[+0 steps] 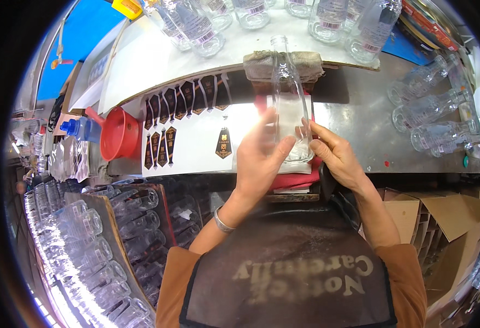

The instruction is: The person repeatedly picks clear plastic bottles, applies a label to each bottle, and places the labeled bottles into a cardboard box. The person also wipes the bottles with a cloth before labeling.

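Note:
A clear glass bottle (pixel 290 82) lies in front of me, its neck over a rolled grey cloth (pixel 253 64) and its base toward me. My right hand (pixel 339 158) grips the lower right side of the bottle between thumb and fingers. On its other side my left hand (pixel 259 158) is stretched out, thumb apart and lying over the glass, fingertips smeared by motion. A white pad and red cloth (pixel 294 181) show under the bottle. Left of my hands, a white sheet (pixel 193 156) bears rows of black-and-gold tapered labels (pixel 223 143).
Labelled clear bottles (pixel 202 38) stand on the white board behind. Several bottles (pixel 428 109) lie on the metal table at right. A red plastic scoop (pixel 121 134) and blue-capped bottle (pixel 84 130) are at left. Bottles (pixel 103 254) fill racks lower left; open cardboard boxes (pixel 448 213) sit lower right.

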A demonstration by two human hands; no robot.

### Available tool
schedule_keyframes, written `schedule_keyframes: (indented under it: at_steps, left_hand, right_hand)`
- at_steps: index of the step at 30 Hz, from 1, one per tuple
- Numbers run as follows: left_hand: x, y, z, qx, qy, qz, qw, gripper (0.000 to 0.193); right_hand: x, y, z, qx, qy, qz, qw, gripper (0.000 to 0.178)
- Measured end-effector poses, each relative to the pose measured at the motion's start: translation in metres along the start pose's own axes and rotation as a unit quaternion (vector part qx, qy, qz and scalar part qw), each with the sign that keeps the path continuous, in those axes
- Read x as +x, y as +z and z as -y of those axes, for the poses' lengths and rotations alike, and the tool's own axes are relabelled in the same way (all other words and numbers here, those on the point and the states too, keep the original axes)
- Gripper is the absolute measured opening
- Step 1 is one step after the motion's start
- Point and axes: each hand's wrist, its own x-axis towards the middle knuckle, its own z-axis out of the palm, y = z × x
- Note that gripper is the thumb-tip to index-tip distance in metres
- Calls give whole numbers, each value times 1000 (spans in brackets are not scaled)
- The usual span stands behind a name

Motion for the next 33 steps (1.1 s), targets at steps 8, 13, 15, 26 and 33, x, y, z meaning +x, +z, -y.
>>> schedule_keyframes:
  at_steps: [8, 13, 15, 26, 33]
  left_hand:
    - [-9, -20, 13, 39, 21, -19, 999, 65]
    - [8, -123, 67, 405, 75, -204, 888, 60]
    - [13, -166, 87, 552, 55, -238, 797, 62]
    - [-77, -131, 66, 502, 94, -7, 860, 70]
    - [-88, -164, 101, 490, 176, -112, 846, 28]
  right_hand:
    - [-1, 0, -6, 1, 31, -20, 999, 45]
    - [-8, -26, -14, 27, 0, -118, 993, 39]
    - [-4, -28, -17, 51, -5, -124, 991, 38]
    - [-3, -40, -18, 74, 4, -175, 982, 33]
    - [0, -37, -16, 54, -13, -160, 985, 31]
